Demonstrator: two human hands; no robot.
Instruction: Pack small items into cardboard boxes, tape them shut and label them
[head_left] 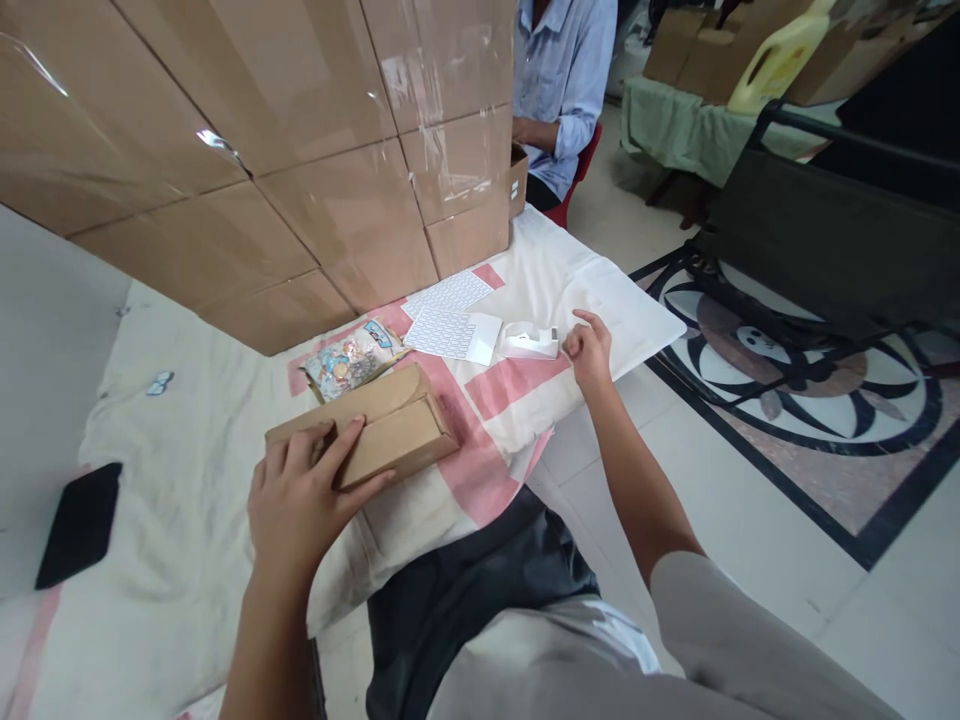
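Note:
A closed brown cardboard box (390, 415) lies on the cloth-covered table in front of me. My left hand (300, 490) holds it at its left end, with fingers spread over the top and thumb along the near side. To the right, my right hand (590, 352) hovers close beside the cutter end of a white tape dispenser (531, 342). Its index finger is stretched out, apart from the other, bent fingers, and I see nothing in it. Sheets of white labels (442, 333) lie left of the dispenser. Behind the box rests a clear printed bag (352, 360) of small colourful items.
Large taped cartons (337, 210) form a wall along the table's back. Past them sits a person in a blue shirt (566, 80). A dark tablet-like object (79, 525) lies far left. A dark chair (825, 220) and a yellow jug (780, 60) are at right.

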